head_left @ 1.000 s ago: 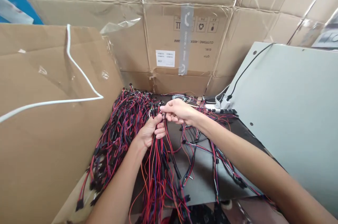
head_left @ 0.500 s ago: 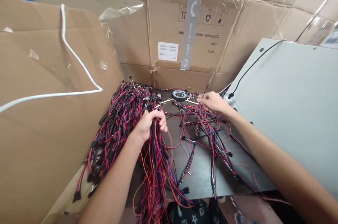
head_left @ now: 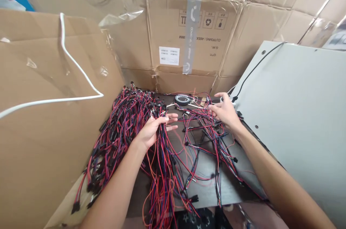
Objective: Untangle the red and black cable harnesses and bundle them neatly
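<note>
A: Left hand [head_left: 151,131] vs red-black wire bundle [head_left: 162,160]?
B: Spread open, not clamped; bundle running right under palm.
A: Right hand [head_left: 225,112]?
B: Open too, just over loose wires [head_left: 208,128] on dark tabletop [head_left: 205,194].

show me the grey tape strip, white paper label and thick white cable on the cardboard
Grey tape strip [head_left: 191,34], head view, strip's middle
White paper label [head_left: 169,55], head view, label's centre
Thick white cable [head_left: 62,34], head view, its upright stretch
</note>
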`<state>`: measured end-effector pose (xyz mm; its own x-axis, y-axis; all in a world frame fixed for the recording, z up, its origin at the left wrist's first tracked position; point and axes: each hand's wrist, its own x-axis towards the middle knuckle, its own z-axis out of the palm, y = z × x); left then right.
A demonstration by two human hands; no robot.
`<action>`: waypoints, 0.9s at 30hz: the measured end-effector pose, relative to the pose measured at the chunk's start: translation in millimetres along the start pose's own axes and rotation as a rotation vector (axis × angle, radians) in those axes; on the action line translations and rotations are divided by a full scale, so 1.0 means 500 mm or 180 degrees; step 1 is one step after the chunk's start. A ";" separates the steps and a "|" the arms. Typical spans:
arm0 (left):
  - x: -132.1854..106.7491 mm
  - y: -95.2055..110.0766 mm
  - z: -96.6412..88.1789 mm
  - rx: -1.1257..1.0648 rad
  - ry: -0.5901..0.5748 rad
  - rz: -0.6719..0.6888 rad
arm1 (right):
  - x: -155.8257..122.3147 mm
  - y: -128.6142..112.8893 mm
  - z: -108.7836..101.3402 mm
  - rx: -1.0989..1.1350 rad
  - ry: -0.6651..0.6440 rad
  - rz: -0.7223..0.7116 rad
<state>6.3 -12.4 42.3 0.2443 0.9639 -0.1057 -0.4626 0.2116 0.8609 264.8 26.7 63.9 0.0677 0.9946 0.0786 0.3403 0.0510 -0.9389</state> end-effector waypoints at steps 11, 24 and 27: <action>-0.015 0.007 0.003 -0.0504 -0.0576 -0.0291 | -0.094 -0.072 -0.020 0.0448 -0.0564 -0.1206; -0.014 -0.003 -0.003 -0.0758 -0.0824 -0.0133 | -0.118 -0.122 0.065 0.0689 -0.2087 -0.0296; -0.012 -0.009 -0.005 -0.0822 -0.0808 -0.0127 | -0.123 -0.082 0.128 0.0887 -0.2399 0.0161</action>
<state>4.8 -18.8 37.6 0.4552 0.8902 0.0180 -0.6406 0.3134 0.7010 186.9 -31.0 76.3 -0.6082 0.7846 -0.1202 0.1006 -0.0740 -0.9922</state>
